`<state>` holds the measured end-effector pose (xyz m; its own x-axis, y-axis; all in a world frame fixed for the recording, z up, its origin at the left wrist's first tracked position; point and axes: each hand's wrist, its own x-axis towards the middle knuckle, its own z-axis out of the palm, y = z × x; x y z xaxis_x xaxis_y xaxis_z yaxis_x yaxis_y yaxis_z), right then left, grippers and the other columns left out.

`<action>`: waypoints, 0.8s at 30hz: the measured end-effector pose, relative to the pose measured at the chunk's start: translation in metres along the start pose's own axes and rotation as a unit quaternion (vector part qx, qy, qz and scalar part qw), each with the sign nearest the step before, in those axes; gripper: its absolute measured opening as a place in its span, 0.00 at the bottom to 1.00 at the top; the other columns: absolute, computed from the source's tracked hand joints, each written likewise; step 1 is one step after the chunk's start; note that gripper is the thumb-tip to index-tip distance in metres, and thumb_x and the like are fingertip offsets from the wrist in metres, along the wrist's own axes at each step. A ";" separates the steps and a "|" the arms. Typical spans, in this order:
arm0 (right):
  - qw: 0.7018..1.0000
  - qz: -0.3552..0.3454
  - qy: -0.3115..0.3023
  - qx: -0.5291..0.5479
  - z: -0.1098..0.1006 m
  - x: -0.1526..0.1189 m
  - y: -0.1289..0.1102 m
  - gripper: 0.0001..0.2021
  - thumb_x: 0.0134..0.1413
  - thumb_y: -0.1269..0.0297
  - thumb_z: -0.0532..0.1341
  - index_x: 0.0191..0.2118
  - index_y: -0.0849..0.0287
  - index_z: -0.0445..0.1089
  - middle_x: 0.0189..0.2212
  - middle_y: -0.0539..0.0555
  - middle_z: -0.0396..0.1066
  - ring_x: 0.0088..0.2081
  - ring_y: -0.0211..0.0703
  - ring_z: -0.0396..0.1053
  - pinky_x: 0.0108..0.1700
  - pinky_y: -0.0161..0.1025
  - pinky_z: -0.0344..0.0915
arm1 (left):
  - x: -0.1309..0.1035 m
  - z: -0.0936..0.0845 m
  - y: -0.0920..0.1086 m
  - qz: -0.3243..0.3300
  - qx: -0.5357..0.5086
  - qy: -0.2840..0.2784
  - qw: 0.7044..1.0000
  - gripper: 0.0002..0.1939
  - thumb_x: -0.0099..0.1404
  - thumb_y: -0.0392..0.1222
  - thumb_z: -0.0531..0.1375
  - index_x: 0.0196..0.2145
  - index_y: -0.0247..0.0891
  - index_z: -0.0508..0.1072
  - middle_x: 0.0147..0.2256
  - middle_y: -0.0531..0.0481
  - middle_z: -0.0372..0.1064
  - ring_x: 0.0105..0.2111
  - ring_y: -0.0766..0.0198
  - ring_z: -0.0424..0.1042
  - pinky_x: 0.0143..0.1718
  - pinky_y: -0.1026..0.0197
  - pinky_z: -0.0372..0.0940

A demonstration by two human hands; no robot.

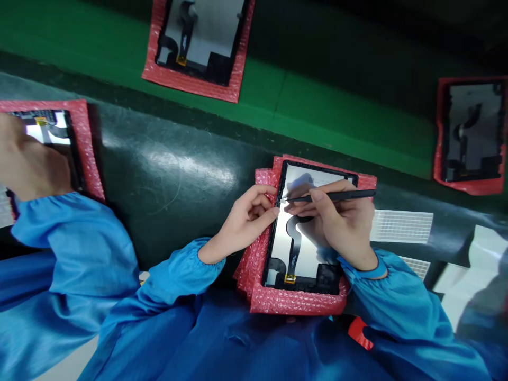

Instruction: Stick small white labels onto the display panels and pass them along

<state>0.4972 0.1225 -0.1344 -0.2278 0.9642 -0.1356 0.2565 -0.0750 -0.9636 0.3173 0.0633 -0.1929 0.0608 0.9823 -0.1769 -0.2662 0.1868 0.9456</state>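
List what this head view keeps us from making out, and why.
Head view, all:
Part of the near panel: hidden behind the right hand.
Top of upper panel: cut off by top edge.
Co-worker's hand: blurred, cut off at left.
Print on the ribbon cable: too small.

- Place: electronics assy workshop, prob. a line w/ side-by-side stations.
- Near ctr: near unit (305, 264), tablet-like, opened up, flex cable (294, 251) exposed, on red bubble wrap (297, 304).
- Similar units repeat: far unit (214, 37), far-R unit (474, 132), L unit (75, 153) partly hidden by co-worker's hand (35, 164).
- Green strip (79, 37) runs L-R on far side, carries far + far-R units; belt or fixed, can't tell.
- Dark shiny bench (170, 159) in front of it.
- Wearer's sleeve (182, 278) + co-worker's sleeve (79, 227): both blue workwear, gathered cuffs.
- Tweezers (349, 195) in R hand (345, 222) = fine-parts handwork.
- White gridded sheet (402, 226) at R, poss. label stock.
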 end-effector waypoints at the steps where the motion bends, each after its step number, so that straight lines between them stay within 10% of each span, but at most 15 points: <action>1: 1.000 -0.001 0.000 -0.002 0.000 0.000 0.000 0.06 0.66 0.58 0.67 0.38 0.50 0.73 0.30 0.53 0.81 0.30 0.49 0.83 0.29 0.42 0.84 | 0.000 0.000 0.000 -0.001 0.000 0.001 1.000 0.12 0.71 0.40 0.63 0.50 0.40 0.69 0.29 0.56 0.65 0.25 0.70 0.63 0.25 0.65 0.59; 12: 1.000 0.004 -0.010 0.004 0.000 0.001 0.004 0.07 0.65 0.57 0.68 0.39 0.52 0.73 0.33 0.52 0.82 0.32 0.48 0.84 0.30 0.40 0.83 | -0.009 0.004 -0.004 0.049 0.077 0.053 0.994 0.19 0.71 0.37 0.63 0.57 0.40 0.66 0.31 0.55 0.67 0.26 0.71 0.67 0.24 0.68 0.62; 18: 1.000 0.011 -0.010 0.015 0.000 0.000 0.007 0.06 0.64 0.59 0.69 0.40 0.53 0.73 0.34 0.51 0.83 0.32 0.45 0.84 0.30 0.36 0.83 | -0.013 0.004 -0.004 0.224 0.279 0.049 0.932 0.11 0.73 0.33 0.60 0.51 0.40 0.73 0.37 0.50 0.72 0.33 0.67 0.71 0.37 0.61 0.71; 24: 0.999 0.020 -0.022 0.026 0.000 0.001 0.009 0.07 0.65 0.57 0.68 0.40 0.51 0.73 0.32 0.50 0.82 0.33 0.44 0.84 0.32 0.37 0.83 | -0.011 0.002 -0.001 0.243 0.342 0.044 0.907 0.11 0.73 0.33 0.58 0.50 0.39 0.74 0.39 0.48 0.74 0.36 0.65 0.74 0.39 0.60 0.72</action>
<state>0.4992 0.1227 -0.1430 -0.2598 0.9483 -0.1825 0.2173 -0.1267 -0.9678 0.3192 0.0526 -0.1916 0.0116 0.9494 0.3139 0.4192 -0.2897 0.8604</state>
